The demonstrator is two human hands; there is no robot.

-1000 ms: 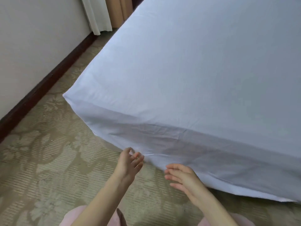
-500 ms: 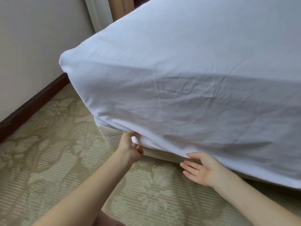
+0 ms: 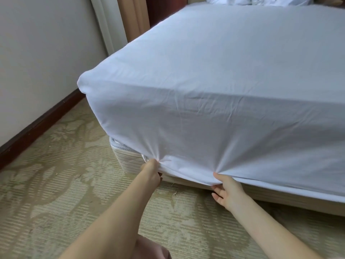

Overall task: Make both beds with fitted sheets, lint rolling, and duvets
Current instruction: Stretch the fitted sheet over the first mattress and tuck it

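Covering the bed: the sheet (image 3: 224, 81) lay smooth and white over the top and hung creased down the near side, its hem just above the base (image 3: 128, 161).
Corner: a strip of bare mattress (image 3: 118, 143) showed below the hem, resting on the striped base.
Far end: crumpled white bedding (image 3: 252, 0) lay on the bed, mostly cut off at the top of the view.
Hem: it was drawn into two puckers, one at each hand, with folds fanning up from them.
Left hand (image 3: 151, 171): its fingers were curled tight round a bunch of hem near the corner, the fingertips hidden by the cloth.
Right hand (image 3: 228, 191): the thumb lay on the hem's outer face and the fingers, slightly spread, reached beneath it, pinching the cloth between them.
Left arm: bare, it stretched forward almost straight from the lower left.
Right arm: bare, it reached in from the lower right, palm turned toward the bed.
Spacing: the hands were apart on the same hem, the left nearer the corner.
Floor: patterned carpet (image 3: 56, 184) ran under and beside the bed.
Left side: a pale wall (image 3: 37, 53) with a dark skirting (image 3: 37, 126) met curtains (image 3: 130, 19) behind the bed.
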